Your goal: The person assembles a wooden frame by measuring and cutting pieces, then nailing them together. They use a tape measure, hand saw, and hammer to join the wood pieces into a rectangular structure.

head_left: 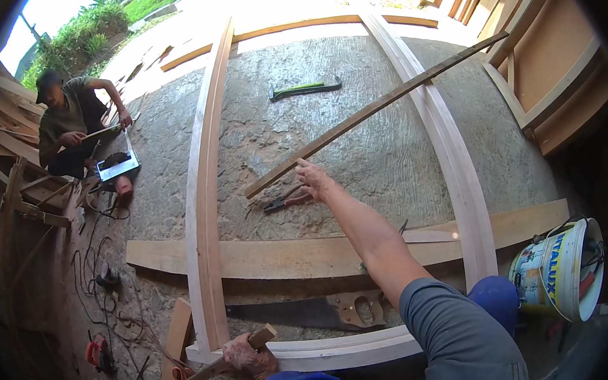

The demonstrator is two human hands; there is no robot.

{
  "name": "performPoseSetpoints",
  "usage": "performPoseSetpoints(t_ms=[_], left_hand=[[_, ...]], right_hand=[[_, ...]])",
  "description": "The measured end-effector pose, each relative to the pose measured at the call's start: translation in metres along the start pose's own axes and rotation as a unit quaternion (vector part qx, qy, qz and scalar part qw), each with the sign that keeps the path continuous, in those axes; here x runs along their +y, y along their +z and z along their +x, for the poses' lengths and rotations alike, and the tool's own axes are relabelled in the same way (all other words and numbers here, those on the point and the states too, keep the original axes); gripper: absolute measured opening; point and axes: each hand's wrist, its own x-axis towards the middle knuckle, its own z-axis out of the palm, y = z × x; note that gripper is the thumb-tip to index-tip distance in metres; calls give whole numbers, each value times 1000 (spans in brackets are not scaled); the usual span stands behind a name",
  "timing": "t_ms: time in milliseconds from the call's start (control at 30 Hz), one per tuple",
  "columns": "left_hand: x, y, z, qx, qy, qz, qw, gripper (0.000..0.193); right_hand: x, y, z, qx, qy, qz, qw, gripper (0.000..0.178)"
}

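At the far left, beyond which greenery (83, 47) is seen in bright daylight, a co-worker (66, 121) is seated low beside a power saw (118, 167) with a pale metal plate, and a thin stick is held in that person's hands. Cords (103, 246) are strewn across the rough, dusty concrete floor (280, 131), and a red tool (97, 352) is seen near the lower edge. A frame of pale timber is laid out, formed by a left rail (204, 182), a near rail (349, 347) and a right rail (456, 159); a broad plank (313, 260) is set crosswise, with a handsaw (294, 311) just nearer. Farther off, a green-and-black tool (305, 88) is left on the concrete, and wooden panels (553, 59) are stacked at the upper right. By the left rail's near end, a lower strip (262, 337) is gripped by the left hand (251, 357), its fingers wrapped around the wood. The right arm is stretched forward, and a long dark strip (374, 110), slanted over the right rail, is met near its closer end by the right hand's (313, 181) fingertips; whether it is pinched cannot be told. Pliers (290, 200) are seen just below that hand. Blue lettering is printed on a white bucket (532, 269) at the far right.
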Motion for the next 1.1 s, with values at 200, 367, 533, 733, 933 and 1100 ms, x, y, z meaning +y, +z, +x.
performPoseSetpoints(t_ms=[200, 367, 533, 733, 933, 1100], left_hand=[[-17, -1, -2, -15, 21, 1, 1000, 31], [-8, -7, 2, -27, 24, -9, 999, 25], [1, -6, 6, -11, 26, -4, 1000, 25], [-10, 0, 3, 27, 25, 5, 999, 26], [-12, 0, 3, 28, 6, 80, 996, 26], [-22, 23, -1, 40, 16, 79, 996, 22]], right_hand=[[-25, -7, 4, 58, -28, 20, 998, 73], [-6, -15, 1, 94, -87, 53, 990, 62], [5, -14, -48, 206, -248, -57, 945, 49], [-24, 6, -117, 292, -396, -23, 870, 70], [-144, -79, -178, 229, -347, 188, 890, 93], [-179, -208, -260, 209, -219, 230, 925, 76]])
